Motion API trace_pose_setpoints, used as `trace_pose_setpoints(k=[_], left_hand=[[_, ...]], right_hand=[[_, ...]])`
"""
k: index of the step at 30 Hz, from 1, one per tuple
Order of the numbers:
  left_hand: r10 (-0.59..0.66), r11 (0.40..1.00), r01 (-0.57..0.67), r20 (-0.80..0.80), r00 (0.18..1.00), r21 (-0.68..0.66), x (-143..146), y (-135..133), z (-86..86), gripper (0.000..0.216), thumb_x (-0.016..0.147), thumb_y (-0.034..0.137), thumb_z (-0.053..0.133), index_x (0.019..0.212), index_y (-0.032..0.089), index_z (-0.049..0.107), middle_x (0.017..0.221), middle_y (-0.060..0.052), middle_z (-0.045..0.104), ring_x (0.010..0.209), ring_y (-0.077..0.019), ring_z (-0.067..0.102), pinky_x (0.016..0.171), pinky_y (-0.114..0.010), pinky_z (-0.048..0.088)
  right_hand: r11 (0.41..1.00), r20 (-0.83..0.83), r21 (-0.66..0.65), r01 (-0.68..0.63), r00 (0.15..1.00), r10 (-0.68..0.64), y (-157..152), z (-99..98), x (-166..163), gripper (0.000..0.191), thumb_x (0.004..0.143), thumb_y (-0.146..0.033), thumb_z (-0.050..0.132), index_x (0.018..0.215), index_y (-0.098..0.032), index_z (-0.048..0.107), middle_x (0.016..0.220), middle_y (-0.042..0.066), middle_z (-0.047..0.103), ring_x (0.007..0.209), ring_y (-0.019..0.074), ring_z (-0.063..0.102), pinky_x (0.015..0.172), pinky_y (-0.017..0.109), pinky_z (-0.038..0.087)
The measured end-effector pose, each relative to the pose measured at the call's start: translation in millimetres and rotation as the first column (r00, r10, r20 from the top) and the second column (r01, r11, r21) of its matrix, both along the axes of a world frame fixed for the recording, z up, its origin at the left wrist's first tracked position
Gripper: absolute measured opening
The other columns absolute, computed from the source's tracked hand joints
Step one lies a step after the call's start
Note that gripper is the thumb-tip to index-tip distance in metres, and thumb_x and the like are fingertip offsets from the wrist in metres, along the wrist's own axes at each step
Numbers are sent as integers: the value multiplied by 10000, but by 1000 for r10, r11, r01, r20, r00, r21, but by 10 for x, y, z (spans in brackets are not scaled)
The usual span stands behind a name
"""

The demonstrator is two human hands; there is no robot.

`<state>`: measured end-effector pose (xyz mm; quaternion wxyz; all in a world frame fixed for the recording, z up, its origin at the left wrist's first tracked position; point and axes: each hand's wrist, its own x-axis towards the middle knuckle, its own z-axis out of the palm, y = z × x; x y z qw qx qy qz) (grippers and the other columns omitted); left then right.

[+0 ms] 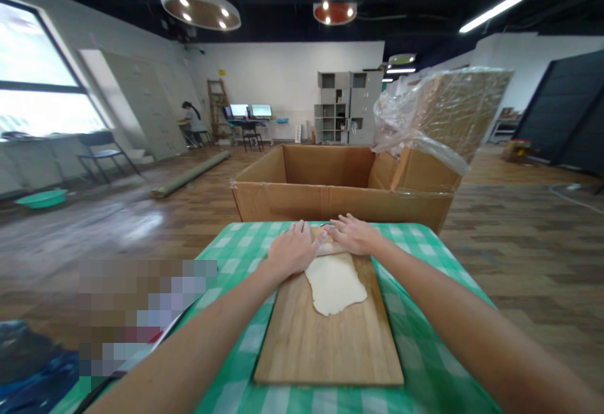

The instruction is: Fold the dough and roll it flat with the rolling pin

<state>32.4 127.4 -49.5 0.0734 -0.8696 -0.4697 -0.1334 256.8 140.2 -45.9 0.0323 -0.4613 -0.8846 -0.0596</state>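
Note:
A flattened sheet of pale dough (336, 285) with an uneven edge lies on a wooden board (325, 351). Across the dough's far end rests a pale, roll-shaped thing, seemingly a rolling pin (330, 248), partly covered by my hands. My left hand (295, 247) is on its left end, at the board's left edge. My right hand (355, 235) bears on the right end, fingers pointing forward and left. Both thumbs lean in toward the middle. The undersides of my fingers are hidden.
A green-and-white checked cloth (245, 247) covers the table under the board. Just beyond stands a large open cardboard box (340, 200), with a plastic-wrapped carton (457, 109) at its right. A blurred-out patch (141, 313) and dark blue plastic (38, 370) are at left. Someone (192, 118) sits far back.

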Motion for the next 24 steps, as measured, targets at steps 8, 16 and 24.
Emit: trace_pose_setpoints(k=[8, 16, 24], left_hand=[[72, 996, -75, 48, 996, 53, 20, -697, 0, 658, 1045, 549, 287, 1439, 72, 512, 1512, -233, 511, 1420, -343, 460, 1151, -521, 360], [-25, 997, 22, 36, 999, 72, -166, -1555, 25, 713, 1030, 577, 328, 1544, 87, 397, 1598, -175, 426, 1476, -336, 387, 1210, -530, 288], [-46, 997, 42, 62, 997, 63, -245, -1179, 87, 606, 1057, 489, 307, 1456, 78, 505, 1497, -192, 547, 1384, -309, 511, 1175, -483, 345]], right_hand=[[991, -90, 78, 111, 991, -104, -876, 41, -78, 689, 1093, -479, 131, 1500, -40, 472, 1568, 225, 447, 1497, 319, 354, 1224, 528, 254], [988, -238, -63, 139, 960, -150, -1725, -8, -19, 892, 1007, -717, 208, 1616, -68, 269, 1676, 177, 228, 1555, 325, 200, 1263, 505, 173], [980, -251, -160, 117, 956, -155, -1577, 46, 72, 886, 1006, -726, 194, 1625, -94, 249, 1677, 161, 224, 1555, 317, 205, 1262, 506, 178]])
